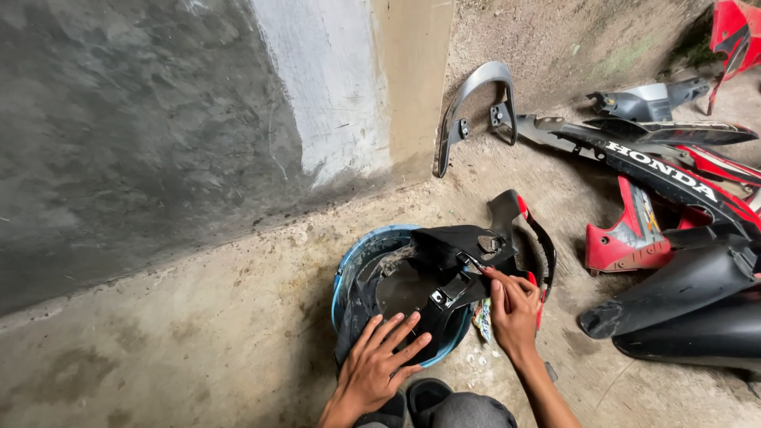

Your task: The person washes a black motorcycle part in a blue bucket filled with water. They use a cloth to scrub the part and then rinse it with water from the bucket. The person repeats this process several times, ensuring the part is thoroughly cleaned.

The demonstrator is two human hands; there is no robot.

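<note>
Black plastic panel (444, 273) over a blue basin (349, 265) on the concrete floor (198, 333). Left hand (380, 361) spread open, flat on the panel. Right hand (514, 311) pinching a thin tool (473, 261) at a bracket.

Surface finishes: plastic bodywork on rough concrete

The black fairing panel (456, 265) under the right hand (514, 313) is matt moulded plastic, scuffed and dusty; the left hand (379, 361) rests on its lower part. It lies in a blue basin (353, 265) of smooth plastic. At 3 o'clock, the black mudguard (682, 289) shows a smooth semi-gloss finish, and the red panel (626, 238) glossy painted plastic. At 12 o'clock, the grab rail (474, 99) looks like satin grey metal. The floor (198, 317) is rough, stained concrete; the wall (135, 119) coarse grey render.
</note>
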